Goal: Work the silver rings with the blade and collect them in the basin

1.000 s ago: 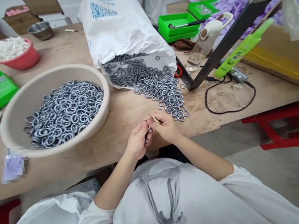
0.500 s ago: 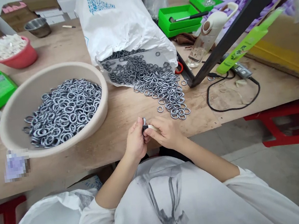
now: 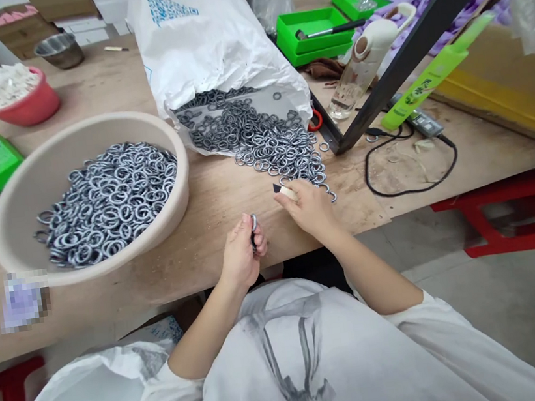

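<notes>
My left hand [image 3: 243,246] is closed near the table's front edge, with a grey ring [image 3: 254,221] standing up between thumb and fingers. To its right, my right hand [image 3: 308,205] is closed around a short white-handled knife [image 3: 287,192], whose dark, angled tip points left. The fingers of my right hand reach the near edge of a pile of loose grey rings [image 3: 285,149]. This pile spills from the mouth of a big white sack [image 3: 207,44]. A wide beige basin [image 3: 9,221] on the left holds many more grey rings.
Right of the pile stand a black metal frame [image 3: 378,107], a clear bottle [image 3: 354,77], a lime-green fan-like device [image 3: 425,91] and a black cable [image 3: 368,177]. Green trays [image 3: 290,53] lie behind. A red bowl [image 3: 38,102] of white pieces is at the back left.
My hands have moved apart. My right hand has gone up and right with the knife, to the pile's edge, while the left keeps the ring. The whole view has shifted slightly.
</notes>
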The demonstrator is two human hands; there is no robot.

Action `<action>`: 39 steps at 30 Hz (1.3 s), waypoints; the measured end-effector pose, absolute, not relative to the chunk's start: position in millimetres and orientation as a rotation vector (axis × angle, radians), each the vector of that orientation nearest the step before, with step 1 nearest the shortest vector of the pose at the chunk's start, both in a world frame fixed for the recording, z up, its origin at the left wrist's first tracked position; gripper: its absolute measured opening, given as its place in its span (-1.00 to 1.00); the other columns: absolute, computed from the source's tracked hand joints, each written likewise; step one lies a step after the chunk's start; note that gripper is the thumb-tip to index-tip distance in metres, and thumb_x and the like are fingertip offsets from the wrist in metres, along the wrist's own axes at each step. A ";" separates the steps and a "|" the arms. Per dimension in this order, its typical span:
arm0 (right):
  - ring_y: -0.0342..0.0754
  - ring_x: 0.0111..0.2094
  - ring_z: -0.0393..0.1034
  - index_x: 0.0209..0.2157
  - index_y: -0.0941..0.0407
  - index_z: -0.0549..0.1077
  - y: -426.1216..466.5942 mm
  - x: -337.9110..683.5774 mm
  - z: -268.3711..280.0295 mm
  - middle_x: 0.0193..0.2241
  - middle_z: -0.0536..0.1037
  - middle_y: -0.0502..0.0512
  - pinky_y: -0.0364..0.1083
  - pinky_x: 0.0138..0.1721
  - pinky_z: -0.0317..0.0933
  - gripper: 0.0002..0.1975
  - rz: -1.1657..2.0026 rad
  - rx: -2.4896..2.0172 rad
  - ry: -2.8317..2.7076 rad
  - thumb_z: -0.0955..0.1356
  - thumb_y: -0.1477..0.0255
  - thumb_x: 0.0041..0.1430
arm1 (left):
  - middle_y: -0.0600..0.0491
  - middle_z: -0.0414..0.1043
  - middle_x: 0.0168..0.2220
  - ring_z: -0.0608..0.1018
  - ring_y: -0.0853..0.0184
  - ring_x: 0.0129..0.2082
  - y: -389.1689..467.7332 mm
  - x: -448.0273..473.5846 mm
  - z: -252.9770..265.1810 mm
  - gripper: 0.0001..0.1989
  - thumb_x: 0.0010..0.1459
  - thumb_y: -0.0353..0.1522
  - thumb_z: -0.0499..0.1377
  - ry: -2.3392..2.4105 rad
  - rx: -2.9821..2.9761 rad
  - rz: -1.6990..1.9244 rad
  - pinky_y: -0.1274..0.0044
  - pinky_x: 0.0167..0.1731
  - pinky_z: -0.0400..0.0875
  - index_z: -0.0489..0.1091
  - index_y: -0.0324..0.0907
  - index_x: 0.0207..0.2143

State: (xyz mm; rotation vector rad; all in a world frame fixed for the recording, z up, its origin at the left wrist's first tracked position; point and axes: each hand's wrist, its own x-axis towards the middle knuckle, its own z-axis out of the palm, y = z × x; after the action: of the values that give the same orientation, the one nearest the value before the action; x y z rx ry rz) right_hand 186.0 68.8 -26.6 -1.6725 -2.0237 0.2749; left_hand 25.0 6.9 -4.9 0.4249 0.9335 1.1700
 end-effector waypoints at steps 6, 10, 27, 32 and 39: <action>0.05 -0.30 0.42 -0.19 0.13 0.55 82.6 186.8 -27.1 -0.16 0.53 0.26 -0.06 -0.37 0.02 -0.76 0.243 -1.929 -2.214 0.31 0.30 0.31 | 0.14 0.39 -0.54 0.33 0.55 -0.64 15.0 8.9 -9.4 -0.59 -0.08 -0.17 0.42 1.036 0.497 1.222 0.70 -0.66 0.13 0.48 -0.24 -0.25; -0.05 -0.37 0.35 -0.30 0.13 0.54 75.7 185.4 -13.0 -0.35 0.53 0.08 -0.11 -0.37 0.03 -0.77 0.689 -1.581 -2.142 0.29 0.33 0.31 | 0.04 0.49 -0.44 0.35 0.51 -0.64 21.3 1.9 -16.0 -0.63 -0.05 -0.16 0.35 1.145 0.596 1.196 0.65 -0.71 0.08 0.49 -0.25 -0.27; -0.12 -0.47 0.31 -0.37 0.12 0.46 43.4 158.0 -2.8 -0.53 0.45 -0.01 -0.13 -0.40 0.18 -0.46 1.193 -1.047 -1.648 0.23 -0.09 0.26 | 0.20 0.16 -0.63 0.16 0.57 -0.68 3.3 23.7 -3.1 -0.50 -0.01 0.01 0.33 0.971 0.687 1.129 0.69 -0.71 0.01 0.26 -0.20 -0.53; -0.15 -0.48 0.25 -0.47 0.13 0.41 35.0 167.9 1.7 -0.55 0.39 0.00 -0.12 -0.40 0.05 -0.47 0.783 -0.997 -1.980 0.17 0.04 0.38 | 0.24 0.10 -0.67 0.14 0.57 -0.72 5.1 22.2 4.1 -0.51 -0.03 -0.02 0.34 0.957 0.589 1.199 0.69 -0.74 0.00 0.22 -0.19 -0.56; -0.14 -0.50 0.21 -0.50 0.13 0.42 24.3 166.2 3.7 -0.55 0.38 0.02 -0.12 -0.43 -0.04 -0.46 0.448 -1.060 -2.190 0.15 0.05 0.38 | 0.24 0.14 -0.68 0.14 0.58 -0.72 6.7 26.4 3.2 -0.50 -0.08 -0.03 0.37 1.016 0.538 1.211 0.70 -0.73 0.03 0.21 -0.18 -0.54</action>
State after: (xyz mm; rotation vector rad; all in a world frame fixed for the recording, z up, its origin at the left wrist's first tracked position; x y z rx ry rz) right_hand 166.2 24.3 3.7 -1.0600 -2.1900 0.4477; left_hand 26.4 6.7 3.2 0.5381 1.0156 1.2108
